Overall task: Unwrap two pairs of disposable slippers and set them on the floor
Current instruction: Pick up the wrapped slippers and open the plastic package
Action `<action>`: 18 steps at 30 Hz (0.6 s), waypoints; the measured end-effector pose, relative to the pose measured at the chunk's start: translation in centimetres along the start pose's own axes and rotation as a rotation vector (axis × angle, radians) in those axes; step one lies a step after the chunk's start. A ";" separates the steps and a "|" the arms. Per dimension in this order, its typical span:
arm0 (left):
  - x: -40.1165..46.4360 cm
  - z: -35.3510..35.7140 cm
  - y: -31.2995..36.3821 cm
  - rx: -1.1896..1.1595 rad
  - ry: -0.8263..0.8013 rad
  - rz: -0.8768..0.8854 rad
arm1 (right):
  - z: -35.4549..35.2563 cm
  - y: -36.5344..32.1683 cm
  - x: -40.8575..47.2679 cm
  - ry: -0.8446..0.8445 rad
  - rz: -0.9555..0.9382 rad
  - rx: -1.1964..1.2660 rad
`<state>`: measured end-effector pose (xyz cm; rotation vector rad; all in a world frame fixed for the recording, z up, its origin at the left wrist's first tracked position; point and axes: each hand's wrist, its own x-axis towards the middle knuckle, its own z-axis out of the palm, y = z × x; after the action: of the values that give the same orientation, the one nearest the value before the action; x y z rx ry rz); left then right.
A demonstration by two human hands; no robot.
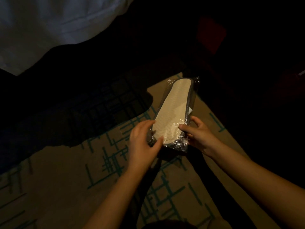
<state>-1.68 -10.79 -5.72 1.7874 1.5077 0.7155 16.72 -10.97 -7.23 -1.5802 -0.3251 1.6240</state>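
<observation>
A pair of disposable slippers [173, 109] sealed in clear crinkled plastic is held above the carpet, pale cream sole facing up, dark edge along its right side. My left hand [143, 142] holds the near left edge of the pack, thumb lying on the plastic by the heel. From the right, my right hand [198, 134] grips the near end, its thumb pressed on top of the wrap and its fingers curled behind. The plastic wrap looks intact. No other slipper pack is visible in the dark room.
Tan carpet [66, 187] with teal line patterns covers the floor below. A white bedsheet [41, 27] hangs at the upper left, with deep shadow under it. The right side and top of the view are very dark; a dim reddish shape [211, 33] shows at the upper right.
</observation>
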 end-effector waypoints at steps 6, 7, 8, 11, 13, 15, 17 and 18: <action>-0.1 1.4 1.5 0.210 -0.308 0.431 | 0.2 0.7 0.4 -0.111 -0.027 -0.059; 0.0 1.4 1.5 0.237 -0.305 0.436 | 0.2 0.8 0.5 -0.122 -0.020 -0.070; 0.1 1.4 1.5 0.280 -0.308 0.441 | 0.2 0.7 0.5 -0.134 0.002 -0.072; 0.5 1.3 1.2 0.392 -0.327 0.494 | 0.2 0.6 0.5 -0.144 0.071 -0.066; 0.6 1.2 1.2 0.400 -0.342 0.497 | 0.1 0.6 0.6 -0.166 0.070 -0.075; 0.5 1.2 1.3 0.387 -0.342 0.485 | 0.2 0.6 0.7 -0.179 0.050 -0.104; 0.5 1.3 1.1 0.364 -0.329 0.481 | 0.3 0.8 1.0 -0.174 0.031 -0.137; 0.6 1.4 0.9 0.352 -0.318 0.483 | 0.3 0.8 1.0 -0.174 0.024 -0.141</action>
<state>0.05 -10.51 -5.81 2.4425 1.0412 0.3665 16.26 -10.64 -8.38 -1.5539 -0.5250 1.7954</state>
